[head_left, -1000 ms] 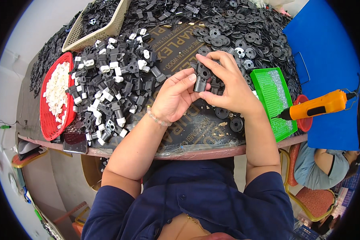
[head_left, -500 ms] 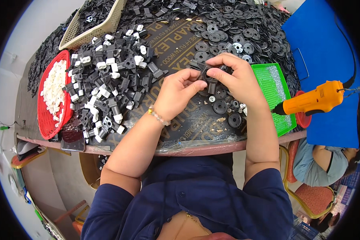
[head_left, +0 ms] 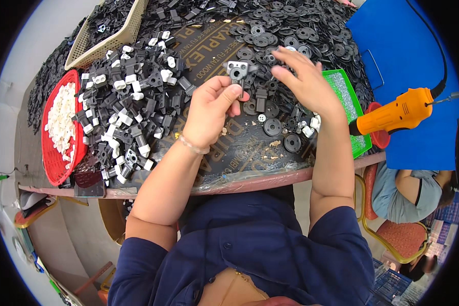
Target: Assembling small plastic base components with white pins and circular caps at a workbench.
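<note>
Between thumb and fingers, my left hand (head_left: 209, 112) grips a black plastic bracket (head_left: 238, 73). The bracket stands upright, with a round hole in its middle and a narrow stem pointing down. Just right of it, my right hand (head_left: 307, 86) is open, thumb and fingers apart, over the edge of a heap of black plastic discs (head_left: 290, 42). Below and between the hands lie a loose black disc (head_left: 272, 127) and a small white button-like piece (head_left: 261, 118). Some white caps (head_left: 311, 127) lie beside my right wrist.
Black parts with white caps (head_left: 132, 102) are piled at left, beside a red basket (head_left: 48, 153) of white pieces and a beige basket (head_left: 117, 43). At right are a green tray (head_left: 361, 148) of small screws, an orange electric screwdriver (head_left: 395, 112), a blue board (head_left: 413, 56) and another person (head_left: 408, 199).
My hands have moved apart. The left hand now raises the bracket alone, while the right has let go and opened. The whole view has shifted slightly.
</note>
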Motion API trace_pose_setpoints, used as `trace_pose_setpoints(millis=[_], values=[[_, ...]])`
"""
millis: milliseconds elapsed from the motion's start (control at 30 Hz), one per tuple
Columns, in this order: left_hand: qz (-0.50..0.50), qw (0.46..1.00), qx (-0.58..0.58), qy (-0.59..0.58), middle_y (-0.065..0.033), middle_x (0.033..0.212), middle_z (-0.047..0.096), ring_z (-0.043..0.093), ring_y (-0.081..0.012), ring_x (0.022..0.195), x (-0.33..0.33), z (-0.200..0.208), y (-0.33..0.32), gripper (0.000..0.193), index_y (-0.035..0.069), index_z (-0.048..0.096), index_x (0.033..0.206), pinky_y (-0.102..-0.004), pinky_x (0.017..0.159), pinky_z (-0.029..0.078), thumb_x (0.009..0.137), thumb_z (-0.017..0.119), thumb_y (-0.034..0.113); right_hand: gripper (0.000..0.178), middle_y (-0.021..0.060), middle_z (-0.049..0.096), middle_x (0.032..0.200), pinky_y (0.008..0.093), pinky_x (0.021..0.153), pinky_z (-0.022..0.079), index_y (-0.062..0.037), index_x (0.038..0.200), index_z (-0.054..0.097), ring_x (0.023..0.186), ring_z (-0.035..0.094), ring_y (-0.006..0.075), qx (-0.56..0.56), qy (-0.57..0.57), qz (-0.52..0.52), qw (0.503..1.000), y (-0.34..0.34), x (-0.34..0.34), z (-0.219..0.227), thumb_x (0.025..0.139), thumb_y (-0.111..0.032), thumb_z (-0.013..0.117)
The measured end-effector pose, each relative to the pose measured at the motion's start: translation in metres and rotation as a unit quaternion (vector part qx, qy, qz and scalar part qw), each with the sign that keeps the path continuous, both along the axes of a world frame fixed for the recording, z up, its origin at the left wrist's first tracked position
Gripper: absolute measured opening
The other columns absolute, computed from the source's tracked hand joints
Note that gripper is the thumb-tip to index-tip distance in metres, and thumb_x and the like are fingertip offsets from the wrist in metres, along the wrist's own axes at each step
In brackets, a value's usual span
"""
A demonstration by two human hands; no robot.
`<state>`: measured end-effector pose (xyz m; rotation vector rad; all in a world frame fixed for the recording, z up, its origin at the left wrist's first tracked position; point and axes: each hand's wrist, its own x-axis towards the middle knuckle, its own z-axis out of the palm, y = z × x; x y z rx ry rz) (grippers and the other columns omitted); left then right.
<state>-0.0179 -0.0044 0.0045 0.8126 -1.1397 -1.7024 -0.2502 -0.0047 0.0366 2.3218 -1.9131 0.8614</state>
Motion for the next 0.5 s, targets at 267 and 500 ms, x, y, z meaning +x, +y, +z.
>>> trace_pose_setpoints(millis=[267,500], values=[[-0.102,0.937,0.146,0.301,-0.0085,0.095,0.07,0.062,-0.0123,0.073,0.008,-0.006,-0.004,0.018,0.003,0.06,0.109,-0.0246,0.067,0.051,0.099,0.058,0.018,0.021,0.0177,0.064,0.095,0.0444,0.076,0.051,-0.001,0.093,0.063,0.088,0.063,0.039,0.219,0.133,-0.09,0.963,0.094,-0.003,0.016,0.078,-0.009,0.075],[-0.102,0.932,0.129,0.323,-0.0122,0.107,0.067,0.068,-0.0221,0.093,0.007,0.014,0.005,0.037,0.011,0.046,0.128,-0.034,0.079,0.056,0.095,0.061,0.009,0.019,0.0115,0.065,0.085,0.0356,0.067,0.051,-0.0023,0.095,0.064,0.075,0.065,0.026,0.152,-0.004,-0.104,0.983,0.113,-0.014,-0.014,0.078,-0.003,0.074]])
